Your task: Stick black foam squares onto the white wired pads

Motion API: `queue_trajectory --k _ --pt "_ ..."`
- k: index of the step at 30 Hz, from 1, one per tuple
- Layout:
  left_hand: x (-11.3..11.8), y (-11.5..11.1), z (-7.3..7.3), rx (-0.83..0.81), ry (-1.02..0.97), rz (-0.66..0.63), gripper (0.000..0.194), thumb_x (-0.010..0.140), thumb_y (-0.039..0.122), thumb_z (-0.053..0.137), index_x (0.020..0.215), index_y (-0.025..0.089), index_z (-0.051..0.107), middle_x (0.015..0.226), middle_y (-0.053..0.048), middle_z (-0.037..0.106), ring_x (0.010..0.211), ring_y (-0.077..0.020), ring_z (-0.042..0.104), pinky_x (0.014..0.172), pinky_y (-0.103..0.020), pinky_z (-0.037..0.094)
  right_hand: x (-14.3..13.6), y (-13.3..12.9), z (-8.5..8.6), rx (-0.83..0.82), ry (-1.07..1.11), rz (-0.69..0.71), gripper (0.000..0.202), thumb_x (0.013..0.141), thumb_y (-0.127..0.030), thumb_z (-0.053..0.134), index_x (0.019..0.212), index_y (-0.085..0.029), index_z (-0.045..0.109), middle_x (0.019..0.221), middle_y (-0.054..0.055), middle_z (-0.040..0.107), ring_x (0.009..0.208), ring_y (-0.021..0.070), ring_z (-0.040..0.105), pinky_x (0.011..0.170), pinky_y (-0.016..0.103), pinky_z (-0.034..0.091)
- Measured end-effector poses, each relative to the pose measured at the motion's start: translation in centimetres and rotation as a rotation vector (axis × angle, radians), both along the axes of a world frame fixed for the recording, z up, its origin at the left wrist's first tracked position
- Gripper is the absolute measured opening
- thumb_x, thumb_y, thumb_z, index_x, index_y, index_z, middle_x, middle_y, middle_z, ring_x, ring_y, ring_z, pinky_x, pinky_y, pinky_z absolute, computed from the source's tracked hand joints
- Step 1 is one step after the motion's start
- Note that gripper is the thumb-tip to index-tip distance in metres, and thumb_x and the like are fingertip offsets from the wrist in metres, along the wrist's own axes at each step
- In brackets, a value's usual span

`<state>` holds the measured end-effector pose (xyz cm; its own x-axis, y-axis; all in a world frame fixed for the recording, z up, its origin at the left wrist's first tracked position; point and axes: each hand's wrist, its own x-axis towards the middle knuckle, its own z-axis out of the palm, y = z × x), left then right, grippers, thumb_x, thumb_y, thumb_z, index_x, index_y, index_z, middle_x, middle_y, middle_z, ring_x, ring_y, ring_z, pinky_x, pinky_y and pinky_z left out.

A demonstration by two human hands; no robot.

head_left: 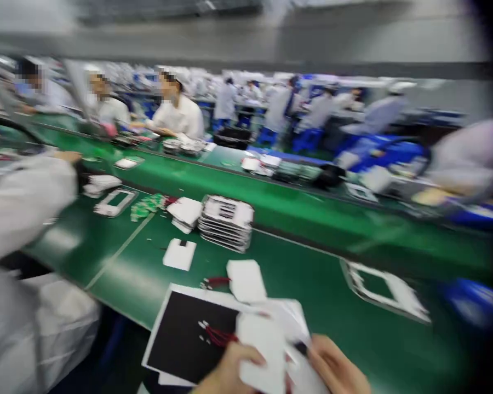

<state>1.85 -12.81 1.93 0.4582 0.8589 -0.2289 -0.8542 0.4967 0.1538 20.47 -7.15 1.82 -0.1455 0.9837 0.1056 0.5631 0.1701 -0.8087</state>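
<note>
Near the bottom of the head view, my left hand [230, 369] grips a white rectangular piece [263, 350], from which dark red wires [218, 336] with small white ends stick out to the left. My right hand [337, 365] is just right of it, fingers closed at the edge of a glossy white sheet [302, 369] with a small dark patch; what exactly they pinch is blurred. Under the hands lies a black sheet [193, 335] with a white border. Just beyond it, another white piece [246, 280] with red wires rests on the green table [312, 279].
A stack of white frames [225, 221], white pieces [184, 212], a square card [179, 254] and green parts [145, 207] stand farther back. One frame [384, 290] lies right. A co-worker's white sleeve [28, 202] reaches in left. Beyond runs a raised green ledge [296, 202].
</note>
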Motion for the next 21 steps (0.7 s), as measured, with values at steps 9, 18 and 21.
queue_trajectory --k 9,18,21 --pt "-1.6 0.2 1.9 -0.201 0.213 -0.103 0.064 0.077 0.019 0.051 0.14 0.012 0.046 0.097 -0.014 0.074 0.083 -0.0325 0.07 0.089 -0.053 0.047 1.2 -2.2 3.2 -0.192 0.293 -0.083 0.032 0.079 -0.05 0.07 0.078 -0.02 0.062 0.08 0.004 0.062 0.076 0.0176 0.061 0.068 0.028 0.053" --pt "-0.9 -0.6 5.3 0.037 0.18 0.039 0.067 0.08 0.046 0.061 0.139 0.017 0.047 0.09 -0.012 0.072 0.071 -0.0265 0.067 0.074 -0.04 0.049 -3.8 -3.3 10.6 -0.166 0.391 0.006 0.011 0.087 -0.029 0.066 0.077 -0.023 0.067 0.079 0.004 0.061 0.074 0.0186 0.059 0.065 0.028 0.05" --pt "-0.8 -0.7 5.4 0.035 0.181 0.096 0.066 0.082 0.048 0.061 0.14 0.021 0.045 0.095 -0.011 0.071 0.072 -0.0253 0.067 0.073 -0.04 0.051 -4.8 -3.4 10.4 -0.147 0.365 -0.062 0.008 0.086 -0.028 0.067 0.079 -0.025 0.07 0.077 0.003 0.063 0.072 0.0187 0.059 0.065 0.029 0.05"
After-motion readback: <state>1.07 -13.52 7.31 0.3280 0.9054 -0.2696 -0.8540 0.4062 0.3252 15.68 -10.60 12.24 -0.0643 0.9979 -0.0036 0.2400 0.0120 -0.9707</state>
